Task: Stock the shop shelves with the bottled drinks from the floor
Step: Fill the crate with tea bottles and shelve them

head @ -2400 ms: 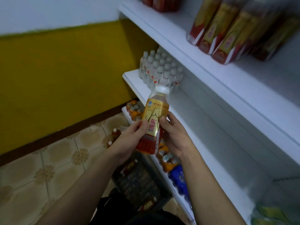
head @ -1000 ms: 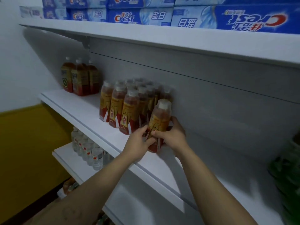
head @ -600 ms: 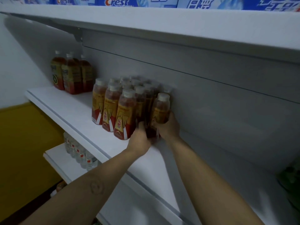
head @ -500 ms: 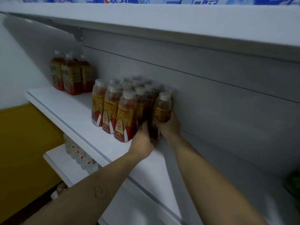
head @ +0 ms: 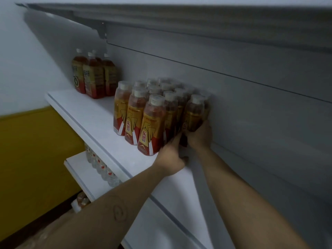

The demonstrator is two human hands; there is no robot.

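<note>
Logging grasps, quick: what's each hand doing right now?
Left hand: fingers curled round the base of the rightmost bottle.
Right hand: gripping the same bottle's lower body.

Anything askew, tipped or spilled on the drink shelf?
Nothing stands out. The energy drink bottles stand upright in tight rows on the shelf, with no spill visible. The left hand and right hand hold the end bottle upright beside them.
</note>
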